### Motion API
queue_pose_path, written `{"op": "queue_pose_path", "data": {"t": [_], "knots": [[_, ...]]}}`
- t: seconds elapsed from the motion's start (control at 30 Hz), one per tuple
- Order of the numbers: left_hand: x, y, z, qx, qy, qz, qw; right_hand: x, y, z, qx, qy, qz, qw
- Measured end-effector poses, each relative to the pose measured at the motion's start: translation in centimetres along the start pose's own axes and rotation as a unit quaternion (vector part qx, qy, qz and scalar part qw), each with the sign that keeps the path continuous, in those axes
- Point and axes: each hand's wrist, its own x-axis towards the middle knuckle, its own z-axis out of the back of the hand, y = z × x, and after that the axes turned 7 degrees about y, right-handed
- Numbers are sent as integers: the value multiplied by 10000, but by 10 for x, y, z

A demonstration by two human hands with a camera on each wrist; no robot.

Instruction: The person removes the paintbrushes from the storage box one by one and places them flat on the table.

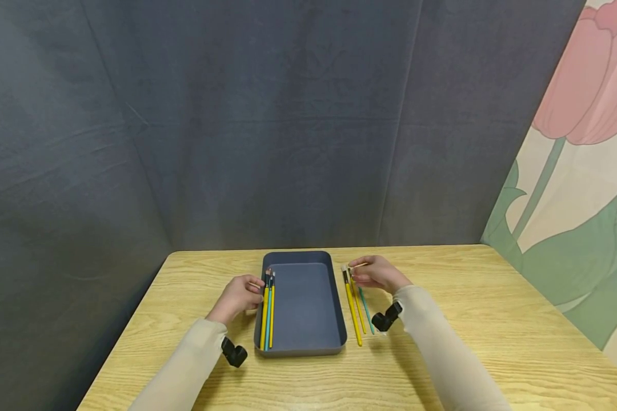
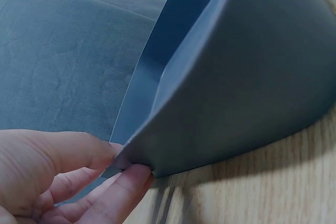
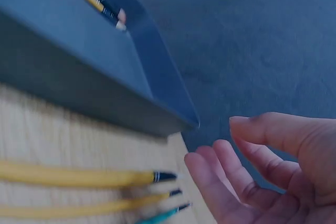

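A dark grey rectangular tray sits on the table. My left hand pinches its left wall, thumb and fingers on either side of the rim in the left wrist view. Along the tray's inner left side lie a thick yellow paintbrush, a teal one and a thinner yellow one, bristles toward the back. My right hand hovers by the bristle ends of two yellow paintbrushes and a teal paintbrush on the table. Its fingers are loosely bent, with nothing between them in the right wrist view.
The wooden table reaches back to a dark grey curtain. A fabric with a tulip picture hangs at the right. Each sleeve carries a small black wrist camera.
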Motion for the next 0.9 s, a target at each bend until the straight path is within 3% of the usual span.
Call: {"op": "queue_pose_path", "data": {"t": [0.33,0.9], "knots": [[0,0,0,-28,21,-19,10000,4,16,-24,189,323,290,9989],[2,2,0,-11,-4,39,10000,24,41,-75,-57,507,169,9986]]}}
